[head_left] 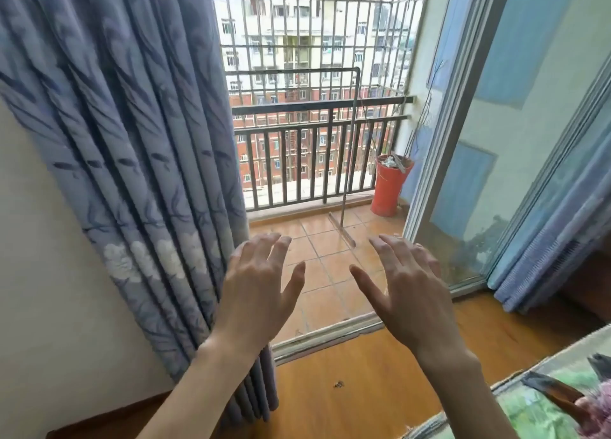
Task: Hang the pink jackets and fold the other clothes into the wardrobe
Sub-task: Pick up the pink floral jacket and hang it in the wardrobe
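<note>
Now, hands: left hand [256, 290] and right hand [408, 285] raised, fingers spread, holding nothing.
Clothes: pinkish fabric [598, 409] at lower right edge.
Background: blue curtain [132, 141], balcony railing [314, 154], red bucket [388, 187].

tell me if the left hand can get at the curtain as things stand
Probably yes. The left hand is open and empty, held up right beside the curtain, whose folds hang just to its left with nothing between them.
</note>
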